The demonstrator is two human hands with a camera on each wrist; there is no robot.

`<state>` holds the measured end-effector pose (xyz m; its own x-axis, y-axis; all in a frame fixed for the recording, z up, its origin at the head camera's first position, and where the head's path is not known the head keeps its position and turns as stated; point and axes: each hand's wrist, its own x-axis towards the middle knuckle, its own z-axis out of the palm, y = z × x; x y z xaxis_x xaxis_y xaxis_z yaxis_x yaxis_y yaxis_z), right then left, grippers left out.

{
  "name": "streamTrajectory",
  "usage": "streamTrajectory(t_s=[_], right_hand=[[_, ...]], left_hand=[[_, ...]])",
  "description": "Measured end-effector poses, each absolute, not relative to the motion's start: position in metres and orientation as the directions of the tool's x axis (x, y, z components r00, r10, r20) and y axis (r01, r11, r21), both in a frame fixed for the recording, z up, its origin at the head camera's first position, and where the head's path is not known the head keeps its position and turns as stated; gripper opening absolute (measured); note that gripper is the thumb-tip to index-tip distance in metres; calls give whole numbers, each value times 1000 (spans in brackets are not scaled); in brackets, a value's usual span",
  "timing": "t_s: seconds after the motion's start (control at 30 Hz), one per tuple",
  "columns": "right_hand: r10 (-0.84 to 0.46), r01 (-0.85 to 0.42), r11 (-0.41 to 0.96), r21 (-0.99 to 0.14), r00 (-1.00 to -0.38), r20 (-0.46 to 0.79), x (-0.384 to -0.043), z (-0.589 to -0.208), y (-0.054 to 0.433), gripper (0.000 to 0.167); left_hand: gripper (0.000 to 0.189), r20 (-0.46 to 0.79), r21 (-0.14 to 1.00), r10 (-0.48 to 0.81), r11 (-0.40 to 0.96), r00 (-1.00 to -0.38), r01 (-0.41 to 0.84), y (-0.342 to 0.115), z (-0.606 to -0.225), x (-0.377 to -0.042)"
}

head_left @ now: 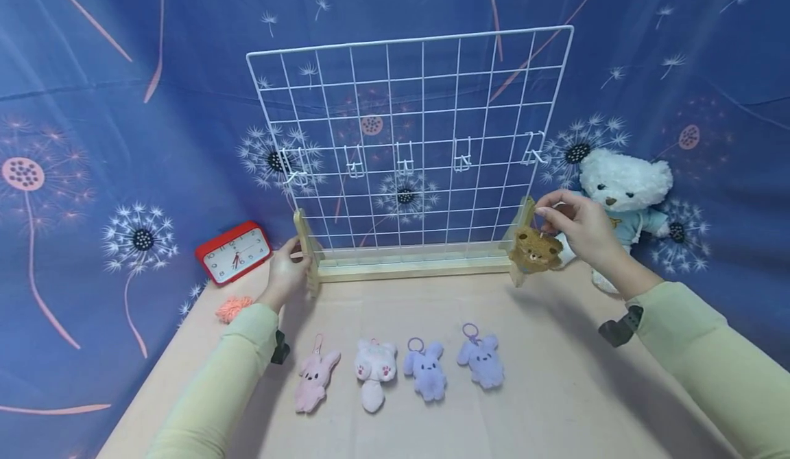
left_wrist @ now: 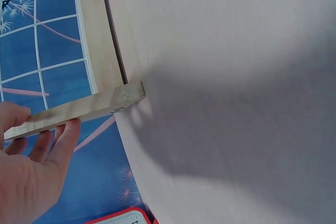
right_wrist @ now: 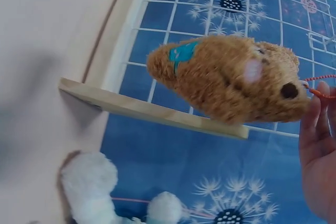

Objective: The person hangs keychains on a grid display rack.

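Five hooks (head_left: pixel 354 169) bare; four plush charms (head_left: pixel 428 377) on bench (head_left: pixel 543 390); right hand (head_left: pixel 577 224) pinches brown bear (head_left: pixel 535 250) by cord (right_wrist: pixel 317 93), left hand (head_left: pixel 285 274) grips wooden upright (left_wrist: pixel 89 107).

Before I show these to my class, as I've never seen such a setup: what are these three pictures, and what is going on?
There is no machine here, only a person. The wide picture comes from a camera worn on the head; the other two come from wrist cameras, one per arm. The left hand grips a wooden side post of a white wire grid. The right hand holds a brown plush bear by its cord. On the table lie a pink plush, a white plush and two purple plushes. Towards the sides are a red clock, orange yarn and a white teddy bear.
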<state>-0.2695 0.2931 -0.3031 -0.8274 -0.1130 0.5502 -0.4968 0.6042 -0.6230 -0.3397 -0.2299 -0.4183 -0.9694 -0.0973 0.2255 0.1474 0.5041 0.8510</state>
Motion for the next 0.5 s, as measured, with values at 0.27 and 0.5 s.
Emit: streamTrajectory(t_s=[0.27,0.5], right_hand=[[-63,-497,612,-615,-806,589,-275,-282,286,14],[-36,-509,622,-594,-777,628,-279,-266,285,15]], left_hand=[[59,223,851,-101,506,-970,143,-230,-419,-338],[58,242,842,-99,515,-965,159,-228,-417,-338]])
